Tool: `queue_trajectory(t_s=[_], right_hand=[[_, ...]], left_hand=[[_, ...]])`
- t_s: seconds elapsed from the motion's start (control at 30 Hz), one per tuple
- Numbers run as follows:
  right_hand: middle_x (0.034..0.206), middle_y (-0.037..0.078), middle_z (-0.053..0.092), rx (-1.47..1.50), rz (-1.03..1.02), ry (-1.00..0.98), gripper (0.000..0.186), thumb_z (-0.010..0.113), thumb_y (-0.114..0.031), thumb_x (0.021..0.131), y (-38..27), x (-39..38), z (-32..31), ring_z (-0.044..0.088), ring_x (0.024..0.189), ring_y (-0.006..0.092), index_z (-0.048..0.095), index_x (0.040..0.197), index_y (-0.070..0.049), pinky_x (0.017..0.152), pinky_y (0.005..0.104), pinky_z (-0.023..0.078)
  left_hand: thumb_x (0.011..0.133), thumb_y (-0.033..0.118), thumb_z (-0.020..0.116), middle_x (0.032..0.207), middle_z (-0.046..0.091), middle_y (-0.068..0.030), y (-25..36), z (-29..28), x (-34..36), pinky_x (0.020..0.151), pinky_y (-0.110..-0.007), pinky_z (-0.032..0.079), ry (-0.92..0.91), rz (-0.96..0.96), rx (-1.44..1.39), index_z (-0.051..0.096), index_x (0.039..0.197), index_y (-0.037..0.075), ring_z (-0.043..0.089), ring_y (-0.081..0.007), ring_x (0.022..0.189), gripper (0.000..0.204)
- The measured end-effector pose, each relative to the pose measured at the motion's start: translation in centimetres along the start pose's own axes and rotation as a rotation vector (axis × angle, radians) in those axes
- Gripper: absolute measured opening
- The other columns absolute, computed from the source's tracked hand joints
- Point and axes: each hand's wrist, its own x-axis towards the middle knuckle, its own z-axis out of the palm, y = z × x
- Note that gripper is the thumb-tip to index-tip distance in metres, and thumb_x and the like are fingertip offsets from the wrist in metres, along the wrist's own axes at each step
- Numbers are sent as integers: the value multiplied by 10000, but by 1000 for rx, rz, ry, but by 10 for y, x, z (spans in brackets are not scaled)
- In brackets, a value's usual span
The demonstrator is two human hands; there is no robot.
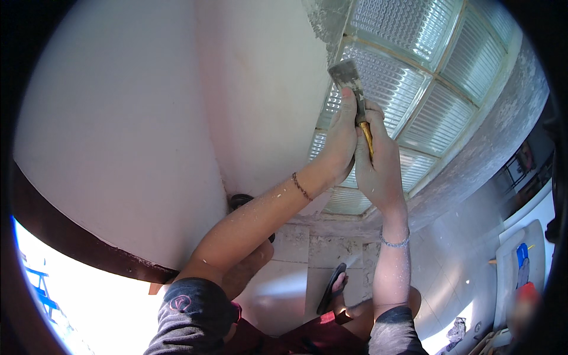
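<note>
My left hand (342,136) and my right hand (378,165) are raised together around a putty knife (347,74) with a yellow-and-dark handle and a stained metal blade. The right hand wraps the handle, and the left hand presses alongside with its thumb at the base of the blade. The blade points upward, in front of a glass block panel (384,77) with pale grout lines, close to the rough plaster edge (325,23) on its left. Whether the blade touches the wall or glass, I cannot tell.
A smooth pale wall (112,106) fills the left, with a dark curved edge (71,231) below it and a bright opening beyond. My sandalled foot (331,287) is on floor tiles. At the right, a white plastic surface (503,278) holds a blue-handled item (522,257) and a blurred red object.
</note>
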Motion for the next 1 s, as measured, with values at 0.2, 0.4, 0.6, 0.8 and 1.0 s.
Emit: queue_trajectory(t_s=[0.2, 0.4, 0.6, 0.8, 1.0], right_hand=[[884, 278, 649, 29, -22, 67, 248, 468, 8, 982, 8, 1, 14, 663, 831, 474, 496, 1228, 4, 694, 489, 492], [900, 299, 652, 16, -25, 166, 311, 478, 28, 956, 11, -1, 30, 662, 846, 488, 490, 1265, -10, 696, 495, 500], [925, 309, 660, 76, -8, 190, 356, 481, 40, 944, 10, 0, 43, 658, 855, 498, 475, 1295, -14, 699, 518, 498], [1132, 124, 604, 130, 94, 100, 325, 384, -27, 1048, -4, 0, 39, 639, 835, 181, 485, 1356, -11, 751, 274, 504], [977, 92, 630, 554, 319, -23, 268, 414, -103, 1080, -9, -7, 18, 532, 618, 115, 519, 1314, -26, 515, 265, 402]], left_hand=[[1057, 647, 233, 852, 563, 9, 4, -5, 1, 737, -257, 489, 42, -8, 101, 623, 962, 82, 529, -91, 764, 693], [1065, 634, 250, 859, 591, 0, 8, -12, 2, 736, -266, 490, 72, 14, 232, 644, 947, 75, 541, -95, 773, 694], [1059, 641, 277, 857, 612, -11, 19, -21, 3, 712, -266, 494, 42, -17, 260, 648, 905, 64, 557, -97, 757, 703], [1068, 618, 292, 821, 616, -19, 30, -16, 1, 682, -273, 504, 81, -30, 293, 646, 883, 51, 565, -105, 714, 694], [1083, 584, 261, 846, 639, -51, 37, -6, -5, 717, -298, 552, 142, -156, 306, 637, 958, 44, 622, -140, 739, 670]])
